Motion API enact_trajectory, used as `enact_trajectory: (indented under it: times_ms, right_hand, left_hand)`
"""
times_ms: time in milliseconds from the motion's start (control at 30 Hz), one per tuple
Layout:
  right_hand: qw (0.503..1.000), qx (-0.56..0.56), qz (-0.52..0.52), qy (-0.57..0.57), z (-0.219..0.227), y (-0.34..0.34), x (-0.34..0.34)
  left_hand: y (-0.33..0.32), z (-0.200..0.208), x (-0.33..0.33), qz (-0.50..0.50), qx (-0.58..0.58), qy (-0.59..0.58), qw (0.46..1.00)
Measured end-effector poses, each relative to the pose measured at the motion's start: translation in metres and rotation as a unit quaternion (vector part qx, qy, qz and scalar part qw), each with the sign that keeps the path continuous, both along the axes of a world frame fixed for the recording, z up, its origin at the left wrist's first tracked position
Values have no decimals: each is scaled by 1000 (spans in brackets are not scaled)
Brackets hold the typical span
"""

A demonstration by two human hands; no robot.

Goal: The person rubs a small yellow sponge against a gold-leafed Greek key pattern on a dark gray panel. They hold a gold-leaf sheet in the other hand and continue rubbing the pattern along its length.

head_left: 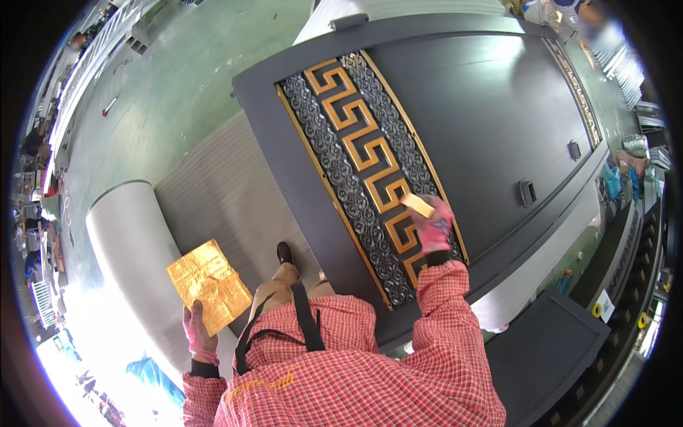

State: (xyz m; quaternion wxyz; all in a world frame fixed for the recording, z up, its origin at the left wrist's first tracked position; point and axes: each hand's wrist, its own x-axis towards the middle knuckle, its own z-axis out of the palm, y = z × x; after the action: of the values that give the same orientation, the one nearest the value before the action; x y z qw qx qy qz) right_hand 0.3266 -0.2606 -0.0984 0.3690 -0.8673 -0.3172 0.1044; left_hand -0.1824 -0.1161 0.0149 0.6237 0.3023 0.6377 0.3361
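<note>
A crinkled gold square sheet or board (pixel 208 285) is held out at the lower left. My left hand (pixel 198 333), in a pink glove, grips it by its lower edge. In my pink-gloved right hand (pixel 435 226) is a small flat gold-coloured block (pixel 417 206), whose exact kind I cannot make out. That block is over the gold key-pattern band (pixel 364 153) of a large dark grey door panel (pixel 491 99), seemingly touching it. Dark scrollwork strips (pixel 324 149) flank the band, and thin gold trim borders them.
A large grey roll of sheeting (pixel 135 228) lies to my left. Two small dark brackets (pixel 526 192) stick up from the panel's right part. Another dark panel (pixel 548 349) lies at the lower right, beside racks. Other people are at the far upper right.
</note>
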Motion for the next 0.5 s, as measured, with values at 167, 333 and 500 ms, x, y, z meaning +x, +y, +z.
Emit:
enact_trajectory:
  times_ms: [167, 333, 500]
  right_hand:
    - [988, -94, 75, -95, -8, 26, -10]
    - [959, -138, 205, -136, 1, 29, -11]
    - [952, -155, 235, -122, -2, 41, -7]
  left_hand:
    - [2, -4, -2, 9, 10, 7, 1000]
    - [-3, 4, -2, 31, 3, 11, 999]
    - [-6, -3, -14, 36, 23, -10, 999]
